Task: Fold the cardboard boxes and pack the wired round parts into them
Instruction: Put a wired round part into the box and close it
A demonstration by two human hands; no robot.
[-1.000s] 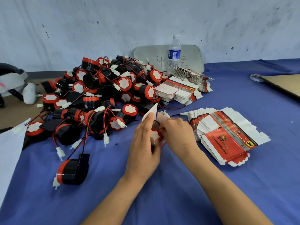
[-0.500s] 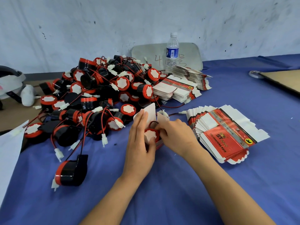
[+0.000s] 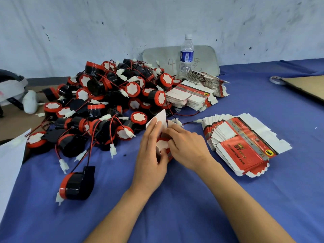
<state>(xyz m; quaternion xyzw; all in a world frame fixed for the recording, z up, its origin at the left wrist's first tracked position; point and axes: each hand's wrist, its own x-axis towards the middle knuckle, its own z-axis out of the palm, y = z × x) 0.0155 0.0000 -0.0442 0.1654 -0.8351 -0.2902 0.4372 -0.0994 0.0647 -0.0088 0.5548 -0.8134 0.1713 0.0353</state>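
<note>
Both hands: worked one box [image 3: 158, 150] on the worktop [image 3: 192, 213], just in front of the pile [image 3: 112, 102] of wired round parts, at its near-right edge.
Left hand [image 3: 150, 160]: fingers lay straight up the outer face of the tall white flap [image 3: 161, 119] and the thumb sat at the front. The box's left wall was held between them.
Right hand [image 3: 188, 148]: fingers curled over the box's right side with the tips at the opening. It gripped the box, but what the tips tucked was hidden.
Round part [image 3: 162, 144]: sat inside the box, white face up toward the camera, red rim showing. Its wire was out of sight.
Change: a second earlier the flap stood free with the left fingertips lower. They had since slid up onto it, and the right hand had closed in across the opening. The part stayed seated.
Meaning: loading looked done and closing had begun. The flap was not yet folded over the part.
Flat boxes [image 3: 242, 142]: fanned stack to the right of the pile, near the right hand, untouched.
Risk: the wire could get pinched under the flap.
</note>
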